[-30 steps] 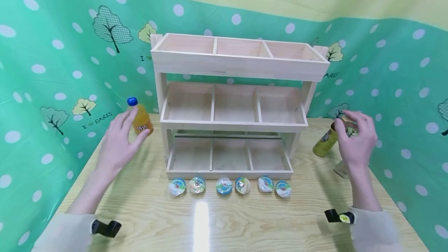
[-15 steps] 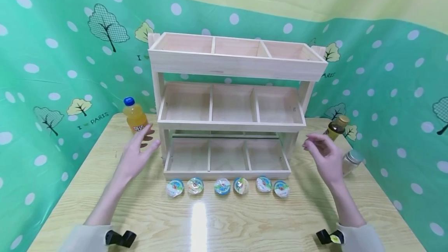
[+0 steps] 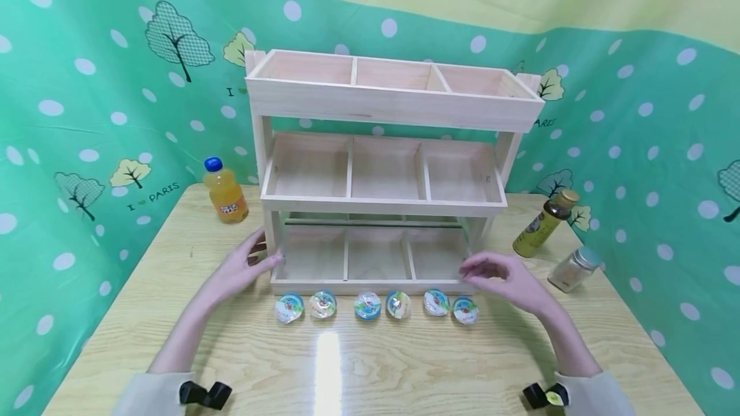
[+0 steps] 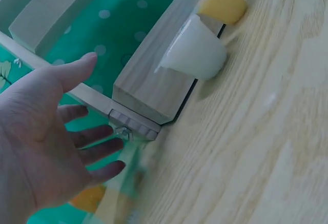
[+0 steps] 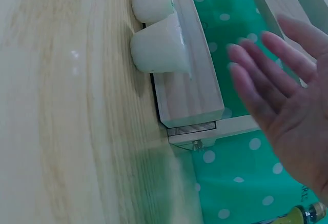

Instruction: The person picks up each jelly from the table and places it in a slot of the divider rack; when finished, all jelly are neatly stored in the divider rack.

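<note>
A pale wooden three-tier rack (image 3: 376, 205), each tier split into three compartments, stands mid-table. In the head view my left hand (image 3: 238, 271) is at its lower left side, thumb overlapping the bottom tier's edge. The left wrist view has that hand (image 4: 46, 137) with fingers spread and nothing in the palm. My right hand (image 3: 511, 282) is at the bottom tier's right end, fingertips right at its corner. Its fingers (image 5: 256, 75) are lightly bent and hold nothing in the right wrist view. Along the rack's front lie several small jelly cups (image 3: 367, 307) with printed foil lids.
An orange drink bottle (image 3: 225, 194) with a blue cap stands behind my left hand. To the right are a dark bottle with a yellow label (image 3: 540, 228) and a small clear jar (image 3: 573, 269) with a grey-green lid. A patterned green cloth (image 3: 115, 146) hangs behind the wooden table (image 3: 405, 371).
Both hands have come inward and down from beside the bottles to the rack's lower sides. The rack, cups, bottles and jar stay in place.
</note>
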`<action>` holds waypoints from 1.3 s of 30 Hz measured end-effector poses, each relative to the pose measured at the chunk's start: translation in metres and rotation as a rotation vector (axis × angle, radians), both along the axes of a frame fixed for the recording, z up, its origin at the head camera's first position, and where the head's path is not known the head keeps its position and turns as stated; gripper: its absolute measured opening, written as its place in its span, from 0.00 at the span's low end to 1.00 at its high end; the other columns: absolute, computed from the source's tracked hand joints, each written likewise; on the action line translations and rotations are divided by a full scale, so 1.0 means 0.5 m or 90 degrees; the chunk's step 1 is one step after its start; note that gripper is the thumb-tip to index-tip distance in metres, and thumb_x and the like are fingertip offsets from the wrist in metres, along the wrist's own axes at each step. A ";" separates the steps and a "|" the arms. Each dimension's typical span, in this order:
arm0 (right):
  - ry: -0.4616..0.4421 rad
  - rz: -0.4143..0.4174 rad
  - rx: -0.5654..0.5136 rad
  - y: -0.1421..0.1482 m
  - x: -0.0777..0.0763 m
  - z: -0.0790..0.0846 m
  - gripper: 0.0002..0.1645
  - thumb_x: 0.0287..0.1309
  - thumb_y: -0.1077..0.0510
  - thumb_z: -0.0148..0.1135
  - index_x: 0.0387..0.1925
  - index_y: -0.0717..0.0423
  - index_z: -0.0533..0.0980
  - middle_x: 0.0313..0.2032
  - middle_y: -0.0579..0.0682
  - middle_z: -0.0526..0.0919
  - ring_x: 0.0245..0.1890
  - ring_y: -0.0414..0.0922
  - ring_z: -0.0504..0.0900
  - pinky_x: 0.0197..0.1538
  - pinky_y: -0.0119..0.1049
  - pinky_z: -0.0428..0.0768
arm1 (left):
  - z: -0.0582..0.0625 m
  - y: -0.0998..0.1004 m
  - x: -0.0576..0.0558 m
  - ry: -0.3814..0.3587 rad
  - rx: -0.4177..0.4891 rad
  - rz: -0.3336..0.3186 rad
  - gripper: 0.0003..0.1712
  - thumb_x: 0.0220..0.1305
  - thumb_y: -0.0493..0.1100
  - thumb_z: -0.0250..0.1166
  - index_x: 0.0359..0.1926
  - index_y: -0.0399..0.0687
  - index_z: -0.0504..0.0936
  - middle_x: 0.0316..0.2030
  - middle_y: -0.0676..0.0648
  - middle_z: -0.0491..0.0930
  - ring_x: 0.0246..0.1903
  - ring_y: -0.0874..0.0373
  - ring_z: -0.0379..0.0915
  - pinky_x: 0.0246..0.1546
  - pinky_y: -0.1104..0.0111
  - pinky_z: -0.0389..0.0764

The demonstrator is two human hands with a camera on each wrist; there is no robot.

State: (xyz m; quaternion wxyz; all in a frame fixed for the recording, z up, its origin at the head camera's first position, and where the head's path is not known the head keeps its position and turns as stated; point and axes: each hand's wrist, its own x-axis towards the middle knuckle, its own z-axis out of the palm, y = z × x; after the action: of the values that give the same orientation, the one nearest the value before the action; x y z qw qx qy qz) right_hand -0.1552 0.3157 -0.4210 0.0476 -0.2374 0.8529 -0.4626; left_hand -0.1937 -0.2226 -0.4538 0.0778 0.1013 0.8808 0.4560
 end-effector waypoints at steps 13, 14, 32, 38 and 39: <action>-0.103 0.165 0.109 0.010 -0.002 -0.005 0.28 0.59 0.57 0.74 0.62 0.52 0.80 0.59 0.52 0.87 0.58 0.52 0.86 0.63 0.38 0.82 | -0.011 0.005 0.002 0.001 -0.007 -0.024 0.55 0.69 0.52 0.67 0.83 0.43 0.42 0.74 0.27 0.61 0.70 0.27 0.63 0.70 0.34 0.68; -0.110 0.174 0.112 0.010 -0.002 -0.005 0.30 0.59 0.57 0.74 0.63 0.52 0.79 0.60 0.52 0.86 0.59 0.52 0.85 0.64 0.39 0.82 | -0.012 0.005 0.002 0.002 -0.009 -0.023 0.55 0.69 0.52 0.68 0.83 0.43 0.43 0.74 0.27 0.61 0.71 0.27 0.64 0.70 0.34 0.67; -0.137 0.174 0.234 0.005 -0.007 -0.020 0.33 0.51 0.51 0.79 0.61 0.35 0.80 0.65 0.46 0.82 0.64 0.36 0.78 0.66 0.37 0.78 | -0.020 0.000 0.001 0.006 -0.025 -0.027 0.56 0.68 0.53 0.68 0.83 0.46 0.43 0.75 0.28 0.60 0.72 0.28 0.61 0.71 0.33 0.64; -0.133 0.170 0.241 0.005 -0.005 -0.019 0.31 0.49 0.51 0.79 0.58 0.37 0.82 0.64 0.51 0.83 0.62 0.43 0.81 0.64 0.43 0.81 | -0.024 -0.005 0.002 -0.001 -0.017 -0.038 0.56 0.69 0.53 0.68 0.83 0.46 0.42 0.76 0.28 0.59 0.72 0.29 0.61 0.72 0.33 0.64; -0.134 0.170 0.241 0.004 -0.005 -0.019 0.30 0.49 0.51 0.79 0.57 0.37 0.82 0.64 0.50 0.83 0.61 0.43 0.81 0.64 0.43 0.81 | -0.025 -0.006 0.002 0.000 -0.017 -0.040 0.56 0.69 0.53 0.68 0.83 0.45 0.42 0.76 0.28 0.58 0.72 0.28 0.60 0.72 0.33 0.63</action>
State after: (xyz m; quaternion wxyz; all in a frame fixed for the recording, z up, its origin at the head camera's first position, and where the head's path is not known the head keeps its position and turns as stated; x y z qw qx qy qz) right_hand -0.1577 0.3177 -0.4306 0.2402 -0.2856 0.8756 -0.3067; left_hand -0.1928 -0.2257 -0.4662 0.0938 0.1279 0.8833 0.4412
